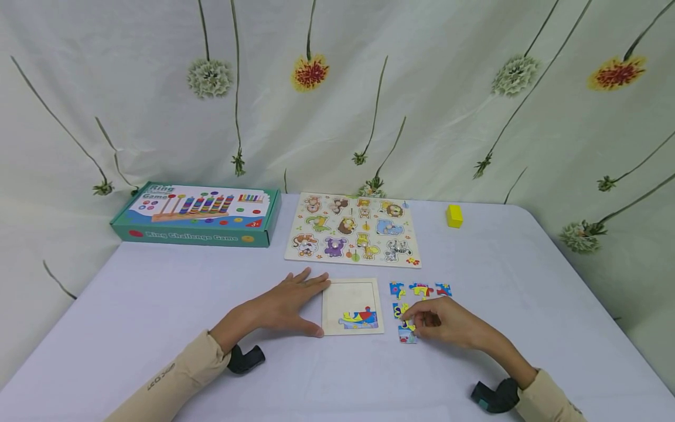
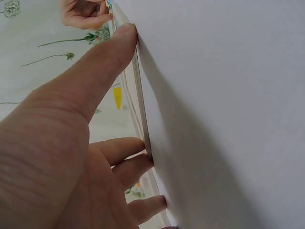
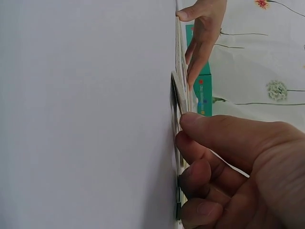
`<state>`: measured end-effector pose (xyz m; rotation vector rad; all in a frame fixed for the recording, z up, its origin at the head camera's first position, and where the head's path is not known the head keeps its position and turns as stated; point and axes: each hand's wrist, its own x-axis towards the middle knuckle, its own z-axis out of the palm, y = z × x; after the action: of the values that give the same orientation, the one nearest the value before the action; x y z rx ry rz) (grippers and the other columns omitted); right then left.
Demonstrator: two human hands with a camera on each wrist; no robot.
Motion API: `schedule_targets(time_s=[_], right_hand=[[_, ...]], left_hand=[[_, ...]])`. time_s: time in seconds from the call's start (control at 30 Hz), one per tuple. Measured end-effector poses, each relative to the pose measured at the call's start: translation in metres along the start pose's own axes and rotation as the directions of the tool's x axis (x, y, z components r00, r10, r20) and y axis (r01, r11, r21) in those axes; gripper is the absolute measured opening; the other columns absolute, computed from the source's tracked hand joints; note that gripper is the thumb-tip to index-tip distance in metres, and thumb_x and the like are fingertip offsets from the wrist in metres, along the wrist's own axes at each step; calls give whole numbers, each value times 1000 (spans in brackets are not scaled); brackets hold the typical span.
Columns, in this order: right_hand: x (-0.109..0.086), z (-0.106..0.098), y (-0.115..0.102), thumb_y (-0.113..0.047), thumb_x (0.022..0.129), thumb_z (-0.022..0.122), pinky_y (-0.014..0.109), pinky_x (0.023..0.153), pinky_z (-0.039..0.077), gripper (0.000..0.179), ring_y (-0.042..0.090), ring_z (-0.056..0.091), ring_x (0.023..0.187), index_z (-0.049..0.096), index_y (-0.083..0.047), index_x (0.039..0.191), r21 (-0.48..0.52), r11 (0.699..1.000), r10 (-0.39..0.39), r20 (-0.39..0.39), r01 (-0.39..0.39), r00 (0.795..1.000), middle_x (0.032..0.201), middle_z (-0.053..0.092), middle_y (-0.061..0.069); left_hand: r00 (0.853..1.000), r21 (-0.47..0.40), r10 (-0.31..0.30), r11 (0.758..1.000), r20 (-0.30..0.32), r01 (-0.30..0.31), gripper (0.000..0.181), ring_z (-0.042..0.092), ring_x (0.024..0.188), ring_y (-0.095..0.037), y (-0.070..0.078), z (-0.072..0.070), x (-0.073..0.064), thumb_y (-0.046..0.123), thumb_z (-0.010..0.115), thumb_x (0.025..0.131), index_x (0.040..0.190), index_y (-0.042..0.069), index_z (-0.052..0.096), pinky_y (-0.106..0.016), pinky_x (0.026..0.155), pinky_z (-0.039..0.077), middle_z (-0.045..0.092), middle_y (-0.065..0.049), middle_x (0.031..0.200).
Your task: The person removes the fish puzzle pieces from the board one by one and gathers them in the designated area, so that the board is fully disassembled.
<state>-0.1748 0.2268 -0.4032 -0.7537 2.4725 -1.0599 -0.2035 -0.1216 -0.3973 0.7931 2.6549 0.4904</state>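
My left hand (image 1: 290, 302) lies at the left side of a small wooden puzzle tray (image 1: 337, 293), fingers spread. Its thumb touches the near left corner, and its fingertips are at the far part of that edge. Joined picture pieces (image 1: 360, 318) fill the tray's lower right area. To the right of the tray, my right hand (image 1: 445, 321) pinches a jigsaw piece (image 3: 177, 93) between thumb and index finger, one end tilted up off the table. Loose jigsaw pieces (image 1: 420, 289) lie in rows beyond and beneath this hand, which partly hides some.
An animal puzzle board (image 1: 353, 230) lies behind the tray. At the back left is a green ring game box (image 1: 196, 214), and at the back right a yellow block (image 1: 454, 216). A flower-patterned curtain (image 1: 337, 117) hangs behind the white-covered table (image 1: 211, 275).
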Motion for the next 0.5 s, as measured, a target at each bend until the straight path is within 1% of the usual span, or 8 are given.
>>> schedule_targets(time_s=[0.17, 0.33, 0.5], right_hand=[[-1, -1, 0, -7, 83, 73, 17, 58, 42, 23, 6, 50, 67, 71, -15, 105, -11, 1000, 1, -9, -1, 1000, 77, 58, -6], [-1, -1, -1, -7, 83, 73, 17, 59, 43, 23, 6, 51, 68, 71, -17, 104, -22, 1000, 0, -17, -1, 1000, 77, 58, -6], [0, 0, -1, -5, 85, 69, 19, 61, 45, 24, 9, 52, 74, 70, -18, 105, -51, 998, -24, -54, 21, 998, 80, 57, -6]], left_hand=[[1000, -3, 4, 1000, -3, -4, 96, 5, 148, -29, -1, 0, 0, 53, 78, 72, 150, 17, 35, -51, 119, 6, 25, 4, 158], [1000, -7, 3, 1000, 1, -3, 96, 4, 148, -29, -1, 0, 1, 53, 78, 72, 150, 17, 35, -52, 118, 6, 24, 4, 158], [1000, -4, 6, 1000, 4, -6, 96, 4, 148, -29, 0, 0, 0, 53, 78, 72, 150, 17, 34, -51, 118, 6, 24, 5, 158]])
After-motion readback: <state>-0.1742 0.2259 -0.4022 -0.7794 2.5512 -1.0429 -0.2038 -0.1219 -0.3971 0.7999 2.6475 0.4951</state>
